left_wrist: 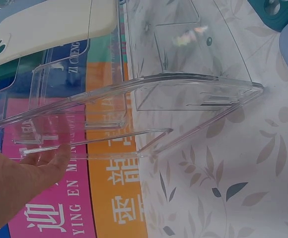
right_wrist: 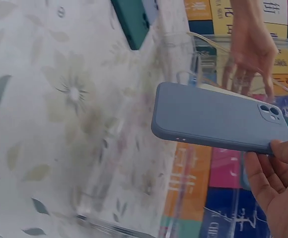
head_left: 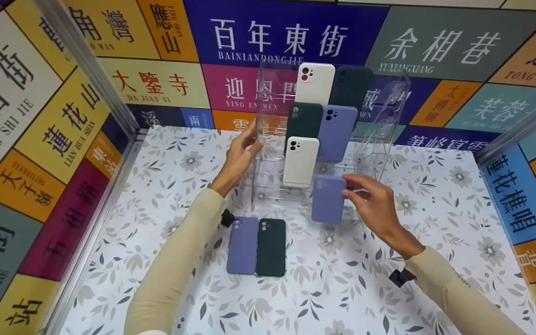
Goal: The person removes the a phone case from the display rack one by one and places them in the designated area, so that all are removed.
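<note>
A clear stepped display stand [head_left: 255, 179] holds white, dark green and lavender phone cases in tiers. My left hand [head_left: 240, 160] grips its left side edge; in the left wrist view the fingers [left_wrist: 59, 161] lie at the clear side panel [left_wrist: 193, 82]. My right hand [head_left: 372, 204] pinches a lavender phone case [head_left: 327, 200] by its upper right corner, in front of the lowest tier. In the right wrist view this case [right_wrist: 213, 116] shows its back and camera cutouts. Left of it in the head view, the white phone case [head_left: 301, 163] leans on the stand.
On the flower-patterned table [head_left: 365, 288], a lavender case [head_left: 242, 246] and a dark green case [head_left: 271, 249] lie side by side, near my left forearm. Walls with coloured sign panels [head_left: 286, 32] enclose the back and both sides. The stand's transparent edges are hard to see.
</note>
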Tool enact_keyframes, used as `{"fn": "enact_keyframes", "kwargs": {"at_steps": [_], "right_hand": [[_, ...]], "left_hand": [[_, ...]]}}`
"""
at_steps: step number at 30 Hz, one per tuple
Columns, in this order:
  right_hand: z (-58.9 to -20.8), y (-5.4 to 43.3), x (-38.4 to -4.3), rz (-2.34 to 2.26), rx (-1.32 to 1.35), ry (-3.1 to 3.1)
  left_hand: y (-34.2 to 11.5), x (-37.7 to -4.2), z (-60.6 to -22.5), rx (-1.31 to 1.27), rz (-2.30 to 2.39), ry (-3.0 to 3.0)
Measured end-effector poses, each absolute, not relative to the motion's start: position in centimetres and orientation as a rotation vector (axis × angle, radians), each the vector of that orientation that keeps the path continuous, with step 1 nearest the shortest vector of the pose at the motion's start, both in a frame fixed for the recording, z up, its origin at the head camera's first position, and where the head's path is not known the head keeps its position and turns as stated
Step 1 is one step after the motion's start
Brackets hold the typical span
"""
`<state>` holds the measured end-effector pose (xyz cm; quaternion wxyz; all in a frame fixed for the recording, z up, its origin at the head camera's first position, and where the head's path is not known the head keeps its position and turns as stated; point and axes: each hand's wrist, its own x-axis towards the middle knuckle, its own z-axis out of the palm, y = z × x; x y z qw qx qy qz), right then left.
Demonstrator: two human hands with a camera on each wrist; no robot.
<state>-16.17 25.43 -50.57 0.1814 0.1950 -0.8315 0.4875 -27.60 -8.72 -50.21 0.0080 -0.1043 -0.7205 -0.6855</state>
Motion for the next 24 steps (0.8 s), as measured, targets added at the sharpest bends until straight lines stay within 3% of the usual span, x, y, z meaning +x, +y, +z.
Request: {"fn": "enact_keyframes", "kwargs": {"at_steps": [24], "right_hand": [[-54.9, 24.0, -12.6, 1.645, 0.378, -2.469]], "left_hand": [[-8.8, -27.6, -50.3, -0.345, -2.144, -2.269]]}}
